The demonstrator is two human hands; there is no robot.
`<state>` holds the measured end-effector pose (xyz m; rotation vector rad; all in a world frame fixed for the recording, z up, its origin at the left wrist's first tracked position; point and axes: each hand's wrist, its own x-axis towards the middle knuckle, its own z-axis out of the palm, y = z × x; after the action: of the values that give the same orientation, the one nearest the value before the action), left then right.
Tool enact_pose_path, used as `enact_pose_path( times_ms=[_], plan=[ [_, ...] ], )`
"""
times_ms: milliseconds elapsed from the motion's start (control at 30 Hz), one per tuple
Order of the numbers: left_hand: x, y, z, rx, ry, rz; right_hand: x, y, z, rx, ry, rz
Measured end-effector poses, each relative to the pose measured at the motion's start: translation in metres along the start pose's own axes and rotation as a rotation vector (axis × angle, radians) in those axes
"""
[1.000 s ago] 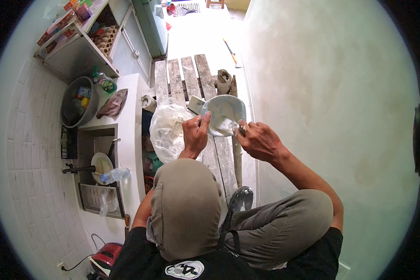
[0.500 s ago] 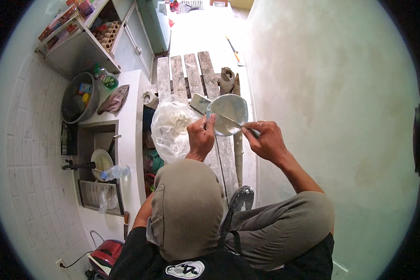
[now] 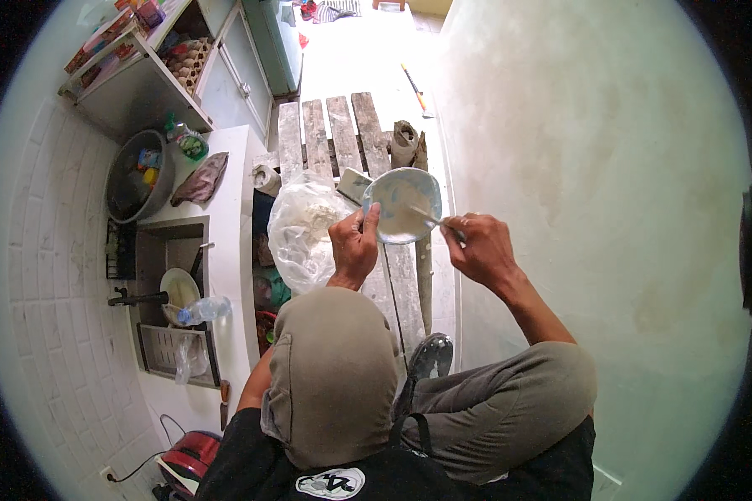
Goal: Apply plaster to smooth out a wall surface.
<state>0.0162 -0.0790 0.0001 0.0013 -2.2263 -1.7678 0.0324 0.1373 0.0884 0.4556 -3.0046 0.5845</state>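
My left hand (image 3: 355,250) grips the near left rim of a pale blue bowl (image 3: 434,185), thumb over the edge. Whitish paste (image 3: 399,215) coats the inside of the bowl. From the right, my right hand (image 3: 480,245) is closed round the handle of a thin metal spoon (image 3: 427,216), its far end down in the paste, so its tip is hidden. Left of the bowl lies an open clear plastic bag (image 3: 288,224) with white powder in it. A flat pale scraper-like blade (image 3: 353,184) rests between the bag and the bowl.
A slatted wooden bench (image 3: 338,125) stands under the bowl and bag. At left is a counter with a sink (image 3: 171,238), a grey basin (image 3: 160,196) and a plastic bottle (image 3: 206,310). A plastered wall (image 3: 576,209) rises close on the right. A brush-like tool (image 3: 414,88) lies farther off.
The spoon has shifted within the bowl and now stands at a different, steeper-looking angle. My right hand has moved slightly right. My left hand still holds the rim.
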Motion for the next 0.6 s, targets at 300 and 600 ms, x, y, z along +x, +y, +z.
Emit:
enact_pose_path(
  times_ms=[300, 600],
  plan=[
    [-0.001, -0.015, 0.001, 0.076, -0.017, -0.025, 0.005, 0.003, 0.004, -0.061, 0.037, -0.116],
    [-0.004, -0.01, 0.002, 0.095, 0.02, 0.004, 0.007, -0.003, 0.004, -0.157, 0.013, -0.048]
  ],
)
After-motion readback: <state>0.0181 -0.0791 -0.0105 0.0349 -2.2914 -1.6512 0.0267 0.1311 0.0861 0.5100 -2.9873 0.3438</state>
